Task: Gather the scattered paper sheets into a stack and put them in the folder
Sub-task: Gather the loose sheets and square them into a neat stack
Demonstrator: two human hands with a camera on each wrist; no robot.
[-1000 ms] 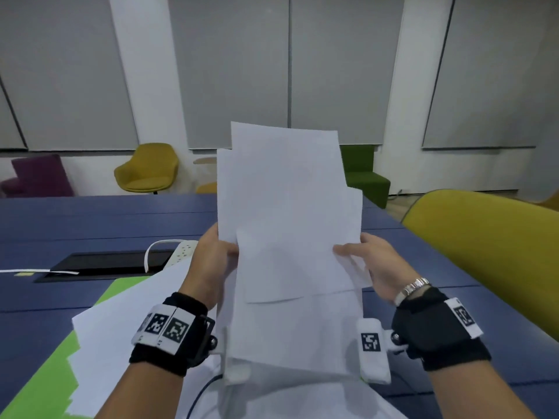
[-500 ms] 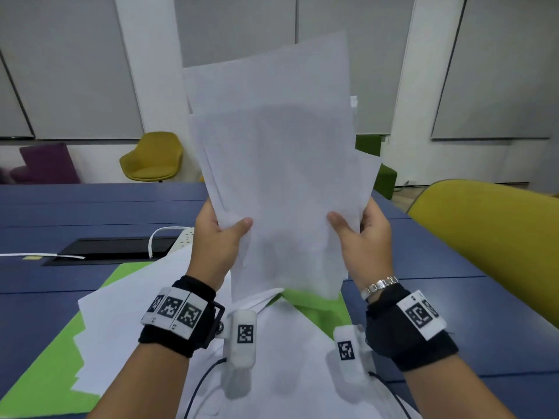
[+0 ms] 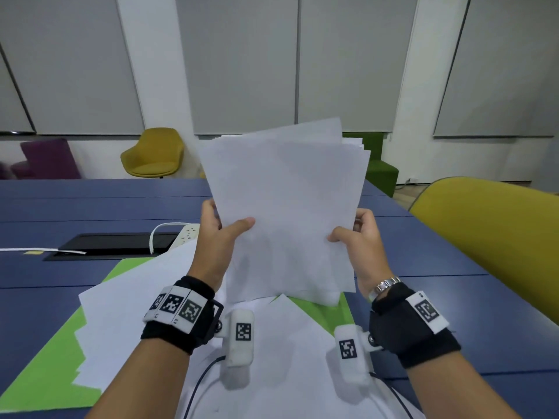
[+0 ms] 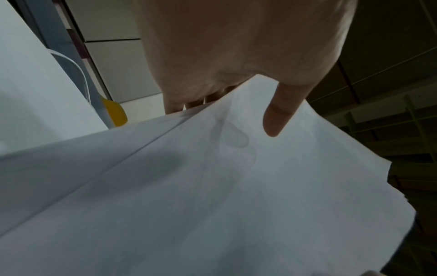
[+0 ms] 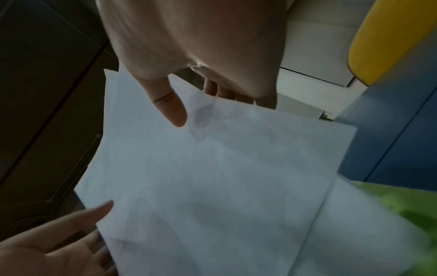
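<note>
A stack of white paper sheets [image 3: 287, 207] stands upright above the table, its bottom edge low over the green folder [image 3: 320, 309]. My left hand [image 3: 222, 231] pinches its left edge, thumb in front, fingers behind. My right hand [image 3: 352, 234] pinches the right edge the same way. The left wrist view has the stack [image 4: 236, 186] under my thumb [image 4: 276, 119]; in the right wrist view the stack [image 5: 212, 177] is clamped by my thumb [image 5: 170, 108]. More loose white sheets [image 3: 127, 322] lie spread over the open folder [image 3: 36, 382] below my arms.
The blue table [image 3: 90, 207] has a black cable hatch [image 3: 115, 243] with a white power strip [image 3: 189, 232] at the left. A yellow chair back [image 3: 490, 237] stands close on the right. Further chairs [image 3: 152, 155] stand along the far wall.
The uneven sheets came together into a squarer stack. They were raised high half a second ago and have now come down towards the folder, with both hands still on the side edges.
</note>
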